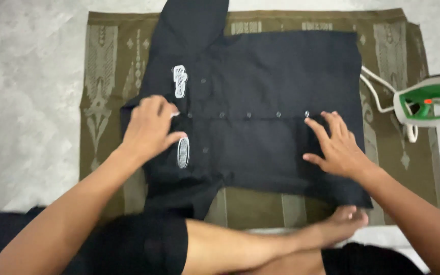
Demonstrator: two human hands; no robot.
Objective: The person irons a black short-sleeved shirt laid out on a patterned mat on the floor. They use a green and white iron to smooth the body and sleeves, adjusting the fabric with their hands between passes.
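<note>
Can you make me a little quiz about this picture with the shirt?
1. True or false: the black shirt lies spread flat on an olive patterned cloth.
2. On which side of the cloth does the green and white iron stand: A near the left hand, B near the right hand, C on the shirt?
3. What do both hands press on?

Key: 1 true. 2 B. 3 The shirt, along its row of buttons.
</note>
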